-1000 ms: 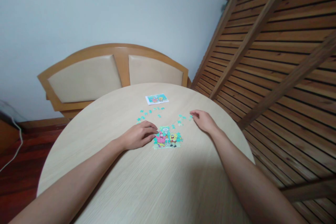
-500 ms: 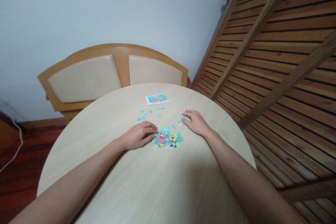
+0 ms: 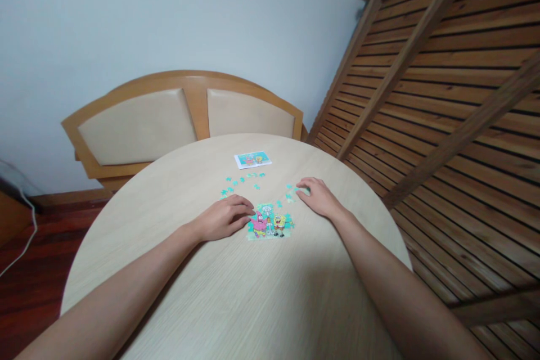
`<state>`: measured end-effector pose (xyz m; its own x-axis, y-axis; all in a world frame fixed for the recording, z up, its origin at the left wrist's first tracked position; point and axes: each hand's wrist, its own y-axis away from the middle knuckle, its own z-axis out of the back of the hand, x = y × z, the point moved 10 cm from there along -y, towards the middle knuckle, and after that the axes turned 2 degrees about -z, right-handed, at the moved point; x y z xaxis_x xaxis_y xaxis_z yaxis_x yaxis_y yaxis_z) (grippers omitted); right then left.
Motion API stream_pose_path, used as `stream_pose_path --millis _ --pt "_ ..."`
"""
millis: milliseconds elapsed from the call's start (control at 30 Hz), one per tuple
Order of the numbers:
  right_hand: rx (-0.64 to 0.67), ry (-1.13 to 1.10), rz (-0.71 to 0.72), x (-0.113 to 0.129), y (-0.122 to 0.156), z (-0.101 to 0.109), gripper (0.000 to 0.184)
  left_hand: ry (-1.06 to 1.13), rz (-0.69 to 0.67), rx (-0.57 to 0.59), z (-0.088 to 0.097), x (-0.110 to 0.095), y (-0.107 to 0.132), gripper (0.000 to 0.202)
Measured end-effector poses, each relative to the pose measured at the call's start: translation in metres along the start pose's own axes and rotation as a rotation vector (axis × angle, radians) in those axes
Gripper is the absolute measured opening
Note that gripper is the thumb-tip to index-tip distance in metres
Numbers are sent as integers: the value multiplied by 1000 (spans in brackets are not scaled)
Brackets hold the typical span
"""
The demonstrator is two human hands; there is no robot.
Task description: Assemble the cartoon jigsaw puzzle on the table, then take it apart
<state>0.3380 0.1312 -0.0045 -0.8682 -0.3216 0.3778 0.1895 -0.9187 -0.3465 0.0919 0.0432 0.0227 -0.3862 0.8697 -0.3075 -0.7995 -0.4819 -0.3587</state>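
Note:
A partly assembled jigsaw puzzle with cartoon figures on a turquoise ground lies flat on the round table. My left hand rests at its left edge, fingers loosely stretched and the tips touching or just over the pink figure's side. To the upper right, my right hand hovers low or rests beside a few loose puzzle pieces. Its thumb and index finger are apart, with nothing visible between them. One small loose piece sits just above the puzzle.
More loose turquoise pieces are scattered beyond my left hand. A picture card showing the same figures lies near the far side. Behind the table stands a padded wooden headboard; a slatted wooden frame leans on the right.
My right hand has drawn back slightly to the right, uncovering more of the loose pieces by its fingertips. My left hand stays in place at the puzzle.

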Motion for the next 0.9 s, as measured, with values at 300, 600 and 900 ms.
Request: stream_pose_path --millis 300,600,900 --pt "1 -29 37 -3 -1 0 17 -3 -2 4 -2 1 0 24" --pt "13 -33 68 -1 -1 -1 23 -3 0 9 -3 3 1 24" --pt "12 -28 30 -3 -2 -1 24 -3 1 2 -1 2 1 24"
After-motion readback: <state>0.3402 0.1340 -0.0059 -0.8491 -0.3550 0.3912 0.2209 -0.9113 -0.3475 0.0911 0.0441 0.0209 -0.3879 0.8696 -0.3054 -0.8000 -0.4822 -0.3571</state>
